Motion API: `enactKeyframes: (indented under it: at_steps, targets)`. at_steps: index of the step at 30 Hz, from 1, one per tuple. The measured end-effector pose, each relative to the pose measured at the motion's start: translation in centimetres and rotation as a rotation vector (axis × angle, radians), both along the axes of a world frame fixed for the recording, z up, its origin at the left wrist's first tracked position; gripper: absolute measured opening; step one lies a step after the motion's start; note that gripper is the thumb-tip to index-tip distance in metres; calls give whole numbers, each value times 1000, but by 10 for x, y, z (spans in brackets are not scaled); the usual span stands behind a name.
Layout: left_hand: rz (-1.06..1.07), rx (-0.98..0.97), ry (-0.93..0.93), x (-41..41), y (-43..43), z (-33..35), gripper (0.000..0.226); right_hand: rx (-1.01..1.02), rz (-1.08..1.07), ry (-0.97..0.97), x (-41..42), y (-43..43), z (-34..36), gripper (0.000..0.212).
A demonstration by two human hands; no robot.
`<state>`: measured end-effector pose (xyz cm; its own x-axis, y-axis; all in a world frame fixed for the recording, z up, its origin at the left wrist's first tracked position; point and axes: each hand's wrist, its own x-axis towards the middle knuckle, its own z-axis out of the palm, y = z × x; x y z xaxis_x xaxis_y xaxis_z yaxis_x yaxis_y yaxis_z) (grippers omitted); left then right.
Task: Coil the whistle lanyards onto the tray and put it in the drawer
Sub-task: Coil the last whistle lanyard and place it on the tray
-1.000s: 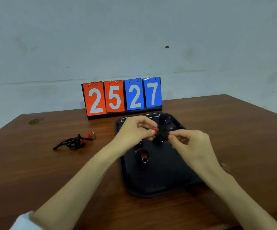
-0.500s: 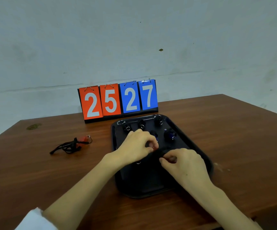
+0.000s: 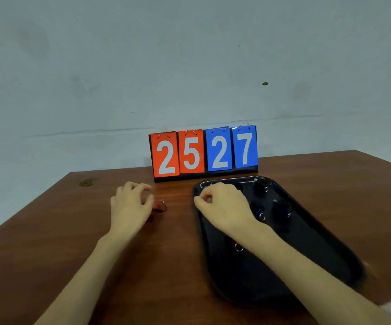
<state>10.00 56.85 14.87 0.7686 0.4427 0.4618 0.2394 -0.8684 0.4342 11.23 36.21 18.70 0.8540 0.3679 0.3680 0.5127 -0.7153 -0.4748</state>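
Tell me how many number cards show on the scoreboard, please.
4. The orange 2 is at the far left, the orange 5 next, then the blue 2, and the blue 7 at the far right. Further cards may hang hidden behind these.

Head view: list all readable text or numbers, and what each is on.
"2" on the first orange flip card of the black tabletop flip scoreboard.
"5" on the second orange flip card.
"2" on the first blue flip card.
"7" on the second blue flip card.
Together they read 25 and 27.
Nothing else is readable: no lettering shows on the black plastic tray, the whistles or the brown wooden table.
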Motion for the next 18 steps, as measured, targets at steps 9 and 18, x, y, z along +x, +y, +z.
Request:
enactKeyframes:
  at_steps: [9, 18]
  targets:
    - [52, 163, 277, 10, 14, -22, 41, -43, 70, 190, 50, 90, -22, 22]
    - [-465, -139, 6, -1, -3, -9, 34, -3, 293, 212, 56, 67, -17, 34]
